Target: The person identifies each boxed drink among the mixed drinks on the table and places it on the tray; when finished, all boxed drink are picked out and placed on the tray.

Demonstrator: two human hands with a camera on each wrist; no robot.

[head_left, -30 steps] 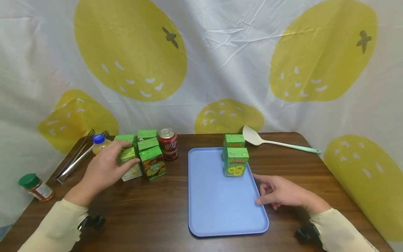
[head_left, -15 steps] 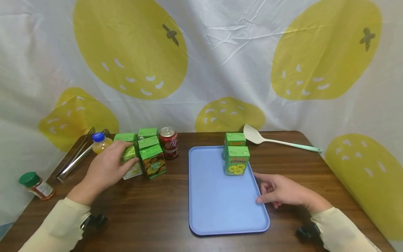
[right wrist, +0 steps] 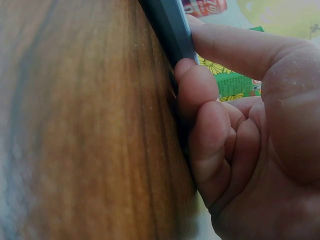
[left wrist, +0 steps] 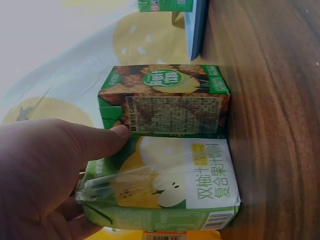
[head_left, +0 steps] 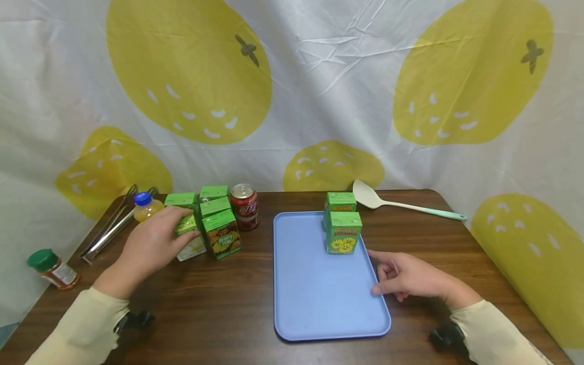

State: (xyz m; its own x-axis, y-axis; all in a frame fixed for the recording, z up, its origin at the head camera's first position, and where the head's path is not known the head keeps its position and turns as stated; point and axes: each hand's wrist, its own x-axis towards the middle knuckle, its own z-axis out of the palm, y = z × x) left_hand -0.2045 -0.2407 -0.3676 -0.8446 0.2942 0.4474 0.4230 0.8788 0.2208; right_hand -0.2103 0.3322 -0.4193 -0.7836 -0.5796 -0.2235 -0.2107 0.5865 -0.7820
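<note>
My left hand point(head_left: 152, 243) holds a green-and-white juice carton point(left wrist: 200, 172) from above, its thumb on the printed face and its fingers round the far side. The carton stands on the table among several green-topped cartons. Beside it is a green-and-brown carton point(head_left: 222, 235), right at my thumb in the left wrist view. On the other side, my right hand point(head_left: 406, 276) pinches the right rim of a blue tray point(head_left: 319, 304), thumb over the edge and other fingers curled. Two green cartons with yellow flowers stand at the tray's back right, the front one point(head_left: 343, 235) partly covering the rear one point(head_left: 340, 201).
A red soda can point(head_left: 244, 208) stands right of the carton group. A blue-capped bottle point(head_left: 145, 207), metal tongs point(head_left: 107, 238) and a green-lidded spice jar point(head_left: 55, 268) are at the left. A pale spatula point(head_left: 401, 206) lies at the back right, before a hanging cloth point(head_left: 292, 91).
Both hands stay almost in place, the left on its juice carton and the right at the tray rim. The head view has shifted very slightly.
</note>
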